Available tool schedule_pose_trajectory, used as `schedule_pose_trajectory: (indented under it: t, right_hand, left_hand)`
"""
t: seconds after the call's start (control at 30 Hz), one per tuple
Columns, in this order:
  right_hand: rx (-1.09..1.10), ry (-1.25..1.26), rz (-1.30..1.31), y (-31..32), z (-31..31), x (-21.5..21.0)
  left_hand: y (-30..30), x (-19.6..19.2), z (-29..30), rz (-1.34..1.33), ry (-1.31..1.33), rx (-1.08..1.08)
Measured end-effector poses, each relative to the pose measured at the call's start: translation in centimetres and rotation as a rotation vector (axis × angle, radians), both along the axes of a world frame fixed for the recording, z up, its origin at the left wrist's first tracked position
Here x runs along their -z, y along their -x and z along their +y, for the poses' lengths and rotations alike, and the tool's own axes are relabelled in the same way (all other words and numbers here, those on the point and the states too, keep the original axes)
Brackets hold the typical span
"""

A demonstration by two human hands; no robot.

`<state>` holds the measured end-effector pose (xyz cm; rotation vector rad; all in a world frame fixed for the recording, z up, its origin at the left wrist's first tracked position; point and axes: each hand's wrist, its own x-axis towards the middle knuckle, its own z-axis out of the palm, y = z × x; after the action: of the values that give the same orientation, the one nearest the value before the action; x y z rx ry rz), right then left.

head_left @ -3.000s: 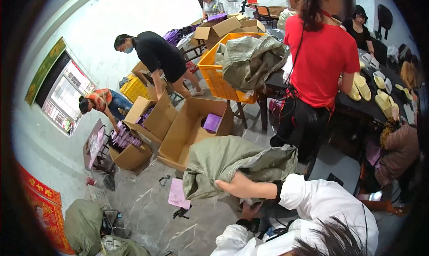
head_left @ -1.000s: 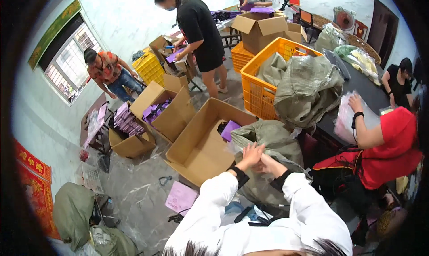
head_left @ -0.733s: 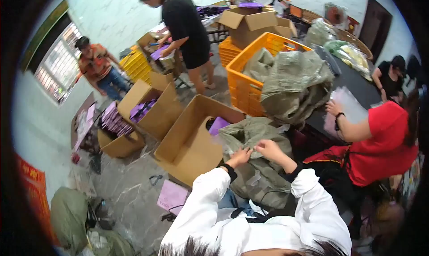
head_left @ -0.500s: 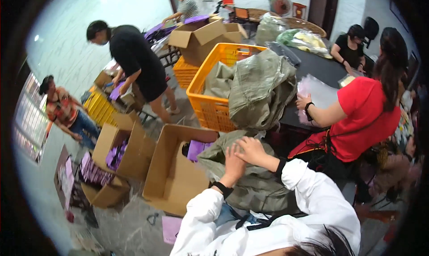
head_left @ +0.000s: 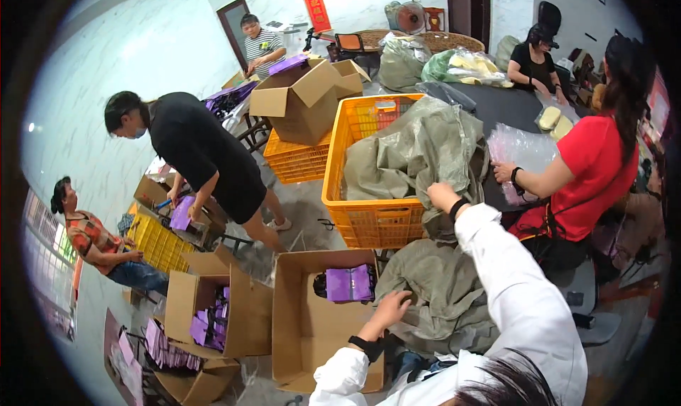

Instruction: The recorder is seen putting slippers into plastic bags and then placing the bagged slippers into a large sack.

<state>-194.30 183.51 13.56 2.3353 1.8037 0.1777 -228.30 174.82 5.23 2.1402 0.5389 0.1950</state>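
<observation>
Left hand (head_left: 389, 308) fingers spread, palm down on the grey-green sack (head_left: 443, 292) | right hand (head_left: 441, 193) curled onto the second sack (head_left: 418, 158) draped out of the orange crate (head_left: 369, 214), grip hidden | lower sack lies just below the crate, beside the open cardboard box (head_left: 312, 328) holding purple packs (head_left: 349, 284).

My right hand (head_left: 441, 194) presses into the grey-green sack (head_left: 418, 158); its fingertips are lost in the folds. Left hand (head_left: 389, 309) lies on the lower sack (head_left: 440, 292), palm side hidden. The orange crate (head_left: 369, 218) hides that sack's upper edge. My shoulders run off the lower edge. Contents of both sacks: cannot tell.
</observation>
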Motion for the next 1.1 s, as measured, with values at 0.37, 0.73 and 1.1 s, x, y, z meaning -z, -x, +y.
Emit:
schedule_pose_trajectory:
  t: [0.37, 0.73, 1.1]
  right_hand:
    - [0.109, -1.420, 1.501, -2.8, 6.5, -23.1]
    - [-0.661, -1.100, 2.051, 6.0, -4.4, -33.9]
    - [-0.217, -1.464, 1.526, -0.2, -11.4, -30.8]
  left_hand:
    - [-3.8, -4.2, 11.0, -0.378, -0.095, -0.244]
    - [-14.2, -11.9, 19.8, -0.247, -0.249, -0.708]
    - [-23.7, -15.4, 28.5, -0.810, 0.695, -0.456]
